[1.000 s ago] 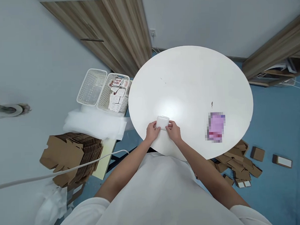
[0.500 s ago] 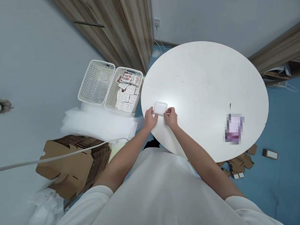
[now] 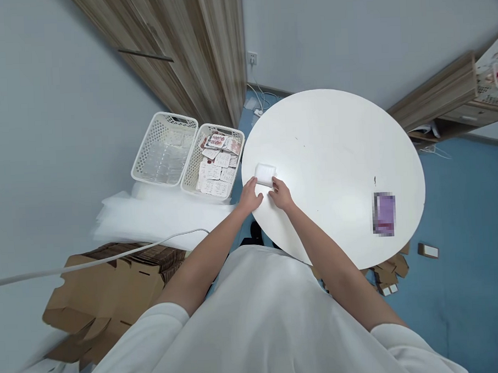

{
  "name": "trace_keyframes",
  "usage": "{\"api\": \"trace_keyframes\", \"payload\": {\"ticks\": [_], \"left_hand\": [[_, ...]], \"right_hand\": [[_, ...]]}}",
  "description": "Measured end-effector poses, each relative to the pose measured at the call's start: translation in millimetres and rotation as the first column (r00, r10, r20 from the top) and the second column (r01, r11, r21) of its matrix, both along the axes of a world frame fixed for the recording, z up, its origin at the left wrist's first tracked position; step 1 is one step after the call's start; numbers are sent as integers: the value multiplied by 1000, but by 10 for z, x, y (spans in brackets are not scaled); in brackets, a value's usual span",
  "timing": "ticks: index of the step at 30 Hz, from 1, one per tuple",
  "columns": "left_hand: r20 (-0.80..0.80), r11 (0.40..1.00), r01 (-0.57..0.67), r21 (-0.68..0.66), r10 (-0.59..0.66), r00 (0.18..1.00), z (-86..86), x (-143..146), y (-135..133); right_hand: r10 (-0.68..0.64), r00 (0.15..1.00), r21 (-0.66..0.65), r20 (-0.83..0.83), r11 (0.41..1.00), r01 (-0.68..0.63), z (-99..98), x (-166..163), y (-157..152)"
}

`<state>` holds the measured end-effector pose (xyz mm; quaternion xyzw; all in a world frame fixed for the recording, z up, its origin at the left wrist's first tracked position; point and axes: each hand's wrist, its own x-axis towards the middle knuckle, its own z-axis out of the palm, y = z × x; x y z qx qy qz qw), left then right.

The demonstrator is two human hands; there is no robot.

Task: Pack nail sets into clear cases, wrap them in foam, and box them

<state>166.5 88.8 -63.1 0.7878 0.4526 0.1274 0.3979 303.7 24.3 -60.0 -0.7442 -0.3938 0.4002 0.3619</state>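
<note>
A small flat packet wrapped in white foam sheet (image 3: 265,173) lies on the white round table (image 3: 333,144), near its left edge. My left hand (image 3: 250,197) is at the packet's near left corner, its fingertips against the side. My right hand (image 3: 280,194) mirrors it at the near right corner, fingertips touching that edge. Both thumbs point inward on the near side, a little apart from the packet. Together the fingers hold the packet between them. What is inside the wrap is hidden.
White baskets stand on the left: one with clear plastic pieces (image 3: 165,154), one with printed cards (image 3: 215,171). Foam sheets (image 3: 151,215) and flattened cardboard boxes (image 3: 109,291) lie nearer, with a cable (image 3: 144,247) across. A pixelated purple item (image 3: 384,213) is on the table.
My view has shifted slightly. Both thumbs have come away from the packet's near edge, while the fingers stay at its sides. The packet remains on the table.
</note>
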Motion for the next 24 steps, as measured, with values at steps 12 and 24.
{"api": "trace_keyframes", "payload": {"ticks": [12,24], "left_hand": [[7,998,19,-60,-19,1000,14,-43,26],[91,981,-143,-128,156,984,192,-275,-415]], "right_hand": [[-14,1000,-30,-27,999,13,61,0,-18],[-176,983,27,-49,984,177,150,-92,-641]]}}
